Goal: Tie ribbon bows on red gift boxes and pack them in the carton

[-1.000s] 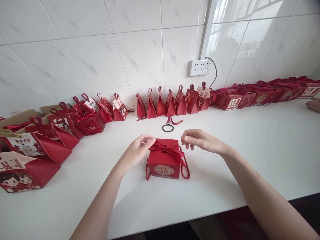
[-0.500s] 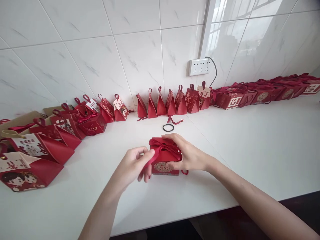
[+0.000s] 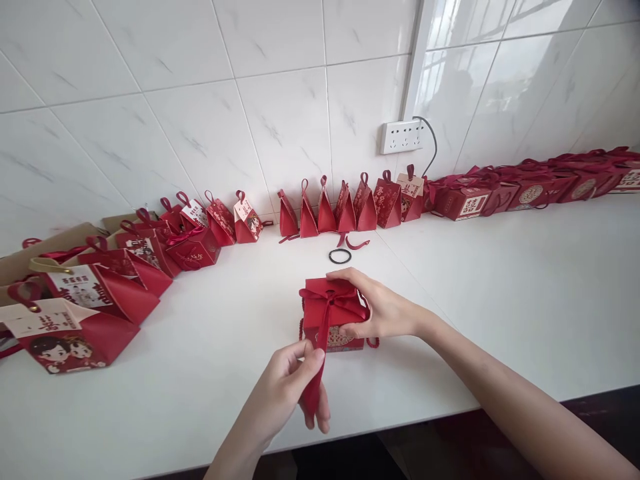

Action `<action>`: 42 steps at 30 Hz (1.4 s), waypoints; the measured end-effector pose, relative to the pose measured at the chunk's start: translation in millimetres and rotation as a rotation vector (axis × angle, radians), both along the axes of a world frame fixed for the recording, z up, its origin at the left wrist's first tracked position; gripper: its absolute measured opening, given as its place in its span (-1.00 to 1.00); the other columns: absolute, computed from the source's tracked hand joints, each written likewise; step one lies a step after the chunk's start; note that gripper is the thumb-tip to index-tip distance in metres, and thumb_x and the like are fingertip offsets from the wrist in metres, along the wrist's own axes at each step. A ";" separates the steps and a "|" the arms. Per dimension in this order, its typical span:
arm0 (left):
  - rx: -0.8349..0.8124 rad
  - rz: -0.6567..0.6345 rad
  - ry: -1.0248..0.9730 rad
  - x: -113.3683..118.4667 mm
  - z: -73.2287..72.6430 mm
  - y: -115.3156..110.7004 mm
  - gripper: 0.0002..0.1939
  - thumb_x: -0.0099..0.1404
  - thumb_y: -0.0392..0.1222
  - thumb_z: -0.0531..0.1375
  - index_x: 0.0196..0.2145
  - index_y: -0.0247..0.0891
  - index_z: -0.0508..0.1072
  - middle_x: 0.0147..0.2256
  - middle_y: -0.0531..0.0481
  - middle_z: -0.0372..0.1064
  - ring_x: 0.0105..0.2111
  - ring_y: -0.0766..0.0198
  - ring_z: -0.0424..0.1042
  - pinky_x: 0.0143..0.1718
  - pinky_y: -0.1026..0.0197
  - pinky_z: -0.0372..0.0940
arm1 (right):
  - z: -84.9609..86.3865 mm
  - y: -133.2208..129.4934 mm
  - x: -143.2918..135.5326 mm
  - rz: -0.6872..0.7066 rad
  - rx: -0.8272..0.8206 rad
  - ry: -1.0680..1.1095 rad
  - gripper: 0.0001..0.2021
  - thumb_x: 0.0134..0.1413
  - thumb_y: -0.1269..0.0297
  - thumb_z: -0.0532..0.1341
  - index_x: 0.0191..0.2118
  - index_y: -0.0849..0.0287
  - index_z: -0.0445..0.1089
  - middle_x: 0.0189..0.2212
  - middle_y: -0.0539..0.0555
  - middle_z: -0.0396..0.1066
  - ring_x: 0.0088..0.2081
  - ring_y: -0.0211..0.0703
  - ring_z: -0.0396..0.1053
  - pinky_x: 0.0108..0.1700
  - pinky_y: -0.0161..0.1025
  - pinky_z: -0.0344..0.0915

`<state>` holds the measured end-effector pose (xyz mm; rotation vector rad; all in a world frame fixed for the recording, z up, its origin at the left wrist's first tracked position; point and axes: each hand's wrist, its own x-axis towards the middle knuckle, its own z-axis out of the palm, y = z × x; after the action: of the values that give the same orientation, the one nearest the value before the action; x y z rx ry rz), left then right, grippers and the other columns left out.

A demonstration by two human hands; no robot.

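A small red box [image 3: 313, 312] with a round gold pattern on its front stands on the white table in front of me. Across its top lies a bow of red ribbon [image 3: 324, 328], whose tail hangs down over the front toward me. My left hand [image 3: 300, 379] pinches that tail between thumb and fingers, just below the box. My right hand [image 3: 380, 308] grips the box at its right side, fingers at the top back and thumb at the front. Twisted red cord shows at both sides of the box.
Behind the box a black ring [image 3: 340, 256] and a short ribbon piece [image 3: 357, 245] lie on the white table [image 3: 225, 347]. Several upright red boxes [image 3: 326, 215] line the tiled wall. More cluster at left [image 3: 113, 333] and right [image 3: 533, 190]. A power strip [image 3: 401, 137] is on the wall.
My left hand has moved down toward me, drawing the ribbon tail out straight over the box front. My right hand stays on the box. The view has shifted slightly.
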<state>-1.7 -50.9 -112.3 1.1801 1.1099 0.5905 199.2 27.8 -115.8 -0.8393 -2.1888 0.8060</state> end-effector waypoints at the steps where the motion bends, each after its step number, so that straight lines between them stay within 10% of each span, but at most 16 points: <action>1: -0.009 -0.029 0.018 -1.1 -0.8 -2.2 -0.58 0.23 0.19 0.03 -0.51 -0.21 0.12 -0.72 0.06 0.34 -0.72 0.33 0.34 -0.67 0.35 0.13 | 0.0 -0.1 0.4 0.006 0.000 0.000 -0.28 -0.17 0.27 0.36 0.14 0.10 0.06 0.08 0.18 0.19 0.07 0.02 0.24 0.10 -0.03 0.23; 6: 0.077 -0.107 0.425 -27.3 9.6 -3.0 -0.56 0.17 0.25 0.07 -0.44 -0.24 0.27 -0.45 -0.07 0.47 -0.41 0.14 0.48 -0.50 0.24 0.26 | 1.3 3.8 9.8 0.043 -0.050 0.007 -0.20 -0.20 0.11 0.38 0.18 0.06 0.03 0.15 0.17 0.14 0.15 0.06 0.16 0.15 0.00 0.14; 10: 0.593 0.224 0.782 -37.0 34.3 16.8 -0.64 0.19 0.18 0.08 -0.34 -0.17 0.38 -0.20 -0.05 0.39 -0.15 0.08 0.39 -0.17 0.07 0.27 | 10.3 2.4 25.7 -0.148 -0.119 0.201 -0.51 0.07 -0.13 0.10 0.02 0.08 0.19 0.08 0.15 0.22 0.11 0.01 0.19 0.10 -0.03 0.16; 13: 0.947 0.092 0.724 -19.5 43.5 41.3 -0.79 0.24 0.02 0.10 -0.26 -0.09 0.42 -0.06 0.02 0.29 0.03 0.13 0.23 0.06 0.06 0.13 | 15.2 -10.6 30.8 -0.371 -0.271 0.124 -0.53 0.17 -0.15 -0.08 -0.35 0.16 0.30 -0.32 0.11 0.40 -0.24 -0.09 0.35 -0.15 -0.12 0.24; 17: 0.934 -0.090 0.681 5.7 37.0 68.5 -0.82 0.22 -0.02 0.14 -0.29 -0.10 0.45 -0.05 0.02 0.29 0.00 0.11 0.24 0.02 0.05 0.18 | 9.8 -35.2 21.9 -0.321 -0.423 0.006 -0.51 0.18 -0.12 -0.07 -0.56 0.17 0.19 -0.57 0.00 0.27 -0.49 -0.23 0.21 -0.37 -0.24 0.14; 27: 0.925 0.061 0.624 20.7 17.7 78.3 -0.81 0.20 -0.12 0.14 -0.53 -0.20 0.34 -0.22 0.01 0.35 -0.08 0.13 0.28 0.01 -0.02 0.13 | 6.0 -59.3 -1.6 -0.284 -0.439 0.177 -0.63 0.19 0.08 0.01 -0.57 0.17 0.13 -0.61 -0.08 0.13 -0.57 -0.34 -0.01 -0.51 -0.33 -0.03; 42: 0.812 0.116 0.580 25.5 17.8 79.8 -0.74 0.16 -0.09 0.16 -0.61 -0.22 0.32 -0.18 -0.03 0.32 -0.08 0.13 0.29 0.03 0.00 0.12 | 2.4 -87.2 -4.8 -0.261 -0.494 0.084 -0.57 0.20 0.11 -0.02 -0.61 0.17 0.29 -0.59 0.00 0.36 -0.52 -0.26 0.18 -0.40 -0.29 0.11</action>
<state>23.8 28.9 -94.5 2.0868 1.4864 0.8580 194.4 -59.3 -113.5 -1.2725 -1.7775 1.2427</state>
